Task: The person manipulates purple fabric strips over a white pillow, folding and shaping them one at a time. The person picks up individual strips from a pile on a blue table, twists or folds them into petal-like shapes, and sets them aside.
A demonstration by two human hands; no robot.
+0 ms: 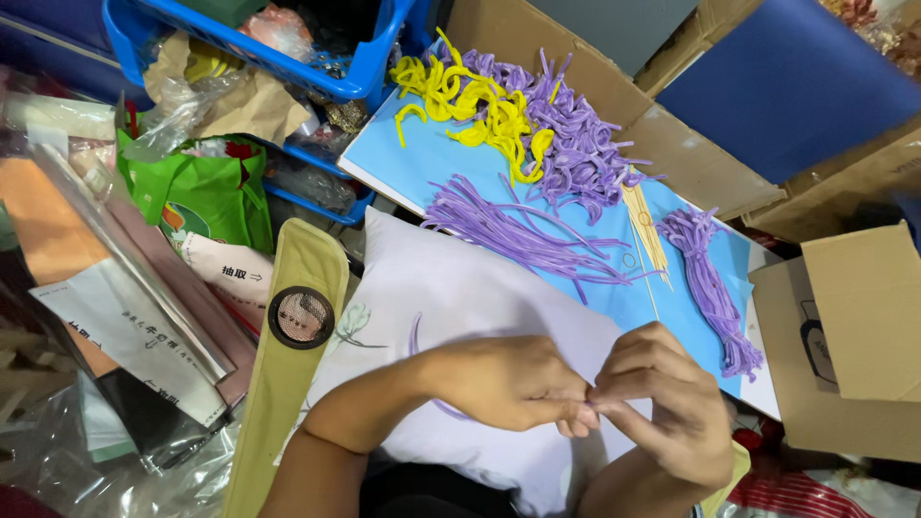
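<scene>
My left hand (508, 384) and my right hand (667, 403) meet fingertip to fingertip over a white pillow (451, 288) on my lap. Both pinch a purple pipe cleaner (415, 338), which loops out behind my left hand across the pillow. On a light blue board (432, 158) beyond the pillow lie loose straight purple pipe cleaners (523, 235), a heap of curled purple ones (576, 144), curled yellow ones (470, 101), a bundle of purple ones (710, 283) at the right, and thin wooden sticks (648, 230).
Cardboard boxes (868, 317) stand at the right and back. A blue plastic crate (269, 48) with bags sits at top left, a green bag (201, 192) below it. An olive strap with a round mesh disc (300, 317) lies left of the pillow, beside papers and plastic wrap.
</scene>
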